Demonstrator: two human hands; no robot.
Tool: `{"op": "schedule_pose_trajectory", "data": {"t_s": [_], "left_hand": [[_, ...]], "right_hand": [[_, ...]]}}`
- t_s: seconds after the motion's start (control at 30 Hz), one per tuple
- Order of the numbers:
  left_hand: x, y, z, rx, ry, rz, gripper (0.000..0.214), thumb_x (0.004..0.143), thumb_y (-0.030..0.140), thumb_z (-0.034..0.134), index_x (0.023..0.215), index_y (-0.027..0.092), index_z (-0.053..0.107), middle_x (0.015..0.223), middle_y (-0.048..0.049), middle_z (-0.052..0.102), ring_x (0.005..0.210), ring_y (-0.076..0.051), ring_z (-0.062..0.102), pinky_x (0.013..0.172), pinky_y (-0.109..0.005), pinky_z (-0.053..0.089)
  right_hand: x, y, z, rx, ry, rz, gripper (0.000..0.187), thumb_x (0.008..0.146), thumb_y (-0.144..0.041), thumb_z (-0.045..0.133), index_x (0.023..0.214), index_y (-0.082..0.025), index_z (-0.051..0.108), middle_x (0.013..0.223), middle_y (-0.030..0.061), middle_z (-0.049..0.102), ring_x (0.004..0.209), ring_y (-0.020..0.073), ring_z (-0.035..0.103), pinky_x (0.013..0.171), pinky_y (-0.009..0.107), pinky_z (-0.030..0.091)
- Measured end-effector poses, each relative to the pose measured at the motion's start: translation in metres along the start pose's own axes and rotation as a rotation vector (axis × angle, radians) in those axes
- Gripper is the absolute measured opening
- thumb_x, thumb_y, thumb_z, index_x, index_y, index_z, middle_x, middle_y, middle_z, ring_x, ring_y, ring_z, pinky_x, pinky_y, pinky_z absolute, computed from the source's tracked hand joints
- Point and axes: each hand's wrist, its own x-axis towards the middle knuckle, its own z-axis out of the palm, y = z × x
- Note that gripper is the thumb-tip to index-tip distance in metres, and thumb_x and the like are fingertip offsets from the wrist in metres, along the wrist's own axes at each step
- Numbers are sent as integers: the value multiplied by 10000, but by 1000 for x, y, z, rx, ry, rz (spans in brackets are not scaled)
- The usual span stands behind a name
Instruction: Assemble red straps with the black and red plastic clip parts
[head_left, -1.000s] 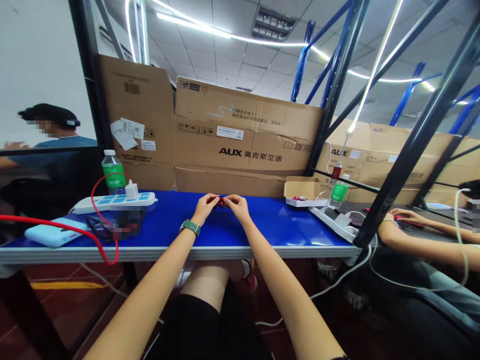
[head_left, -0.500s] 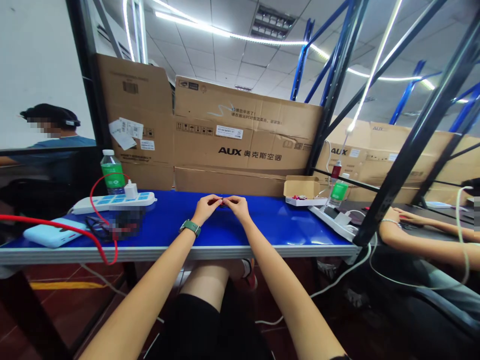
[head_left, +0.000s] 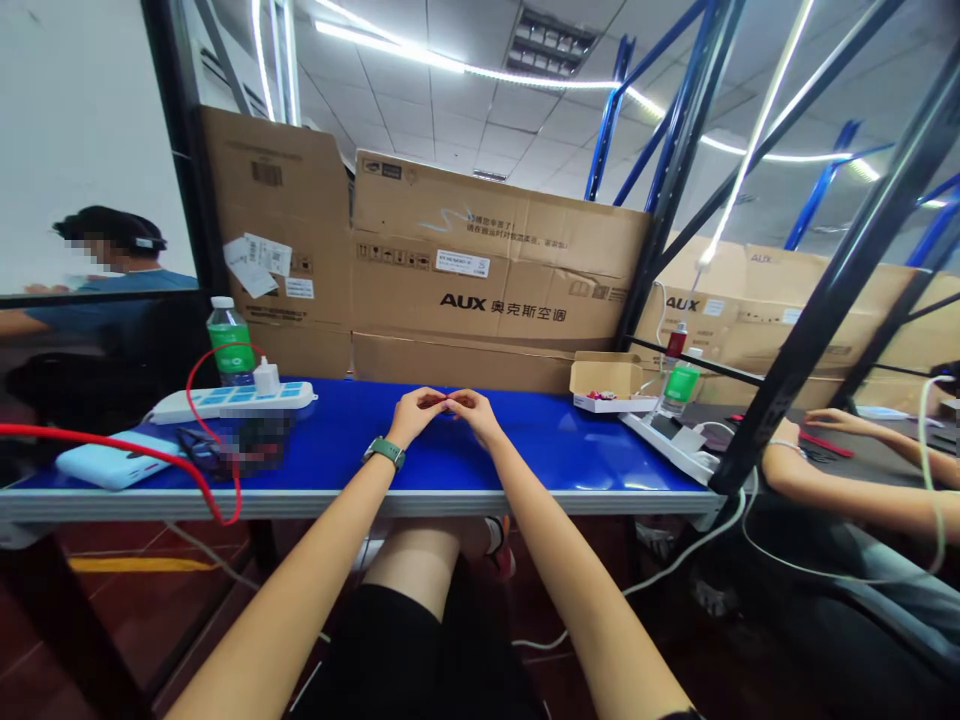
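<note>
Through the head camera I see a wall of large brown cardboard cartons [head_left: 495, 270] stacked along the far edge of a long glossy blue table [head_left: 540, 455]. Black metal rack posts [head_left: 825, 290] slant up on the right of the table. A seated person in a blue shirt [head_left: 124, 290] is beyond the left end. At the right, a co-worker's bare forearm [head_left: 847, 490] rests on a dark neighbouring bench, well apart from my wearer's hands. On the left part of the blue table lie a white power strip with blue sockets [head_left: 232, 400] and a clear bottle with a green label [head_left: 229, 345] standing upright behind it. A red cable [head_left: 217, 480] loops off the front edge, and a pale blue power bank [head_left: 105, 465] sits near that edge. To the right stand a small open cardboard box [head_left: 609, 380], a second green-labelled bottle [head_left: 681, 385] and another white power strip [head_left: 671, 445]. The wearer's two bare arms reach forward to the middle of the table. The left hand [head_left: 416, 412], with a green wristwatch [head_left: 384, 452] on its wrist, and the right hand [head_left: 474, 412] are brought together just above the blue surface. Their fingertips meet and pinch a tiny reddish piece [head_left: 448, 401] between them. Both hands grip it at once, and it sits so deep in the fingers that I cannot tell what it is.
</note>
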Motion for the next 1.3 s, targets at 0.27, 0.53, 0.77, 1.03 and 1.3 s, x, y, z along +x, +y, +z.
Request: {"op": "schedule_pose_trajectory", "data": {"t_s": [0.27, 0.53, 0.77, 1.03, 1.3], "left_hand": [[0, 0, 0, -15, -58, -104, 482, 831, 610, 630, 943, 173, 801, 989, -114, 790, 901, -283, 740, 841, -433, 589], [-5, 15, -6, 399, -7, 136, 126, 788, 333, 729, 821, 244, 811, 892, -71, 795, 874, -279, 729, 864, -402, 560], [-8, 24, 1, 580, 9, 265, 109, 800, 252, 676, 807, 203, 774, 843, -77, 758, 739, -216, 680, 761, -333, 528], [-8, 27, 2, 601, -6, 330, 35, 799, 184, 643, 806, 184, 678, 811, -36, 691, 713, -161, 628, 712, -278, 502], [-6, 17, 1, 462, 32, 165, 165, 916, 293, 577, 1016, 189, 657, 969, -74, 725, 852, -193, 696, 792, -313, 566]], "right_hand": [[3, 2, -4, 126, 105, 153, 510, 573, -414, 913, 943, -186, 646, 796, 18, 704, 671, 140, 662, 576, 236, 507], [-5, -3, 0, 166, 18, 230, 495, 603, -451, 911, 942, -179, 675, 695, -7, 690, 569, 113, 638, 583, 233, 531], [-4, -3, 0, 273, -12, 273, 514, 569, -431, 936, 938, -157, 705, 774, 31, 734, 624, 126, 672, 652, 252, 550], [2, -1, -2, 304, 145, 218, 400, 565, -354, 920, 834, -145, 710, 696, 21, 712, 586, 117, 622, 573, 229, 470], [3, 5, -4, 206, 130, 114, 497, 605, -484, 875, 939, -171, 682, 719, -2, 686, 574, 122, 585, 563, 254, 492]]}}
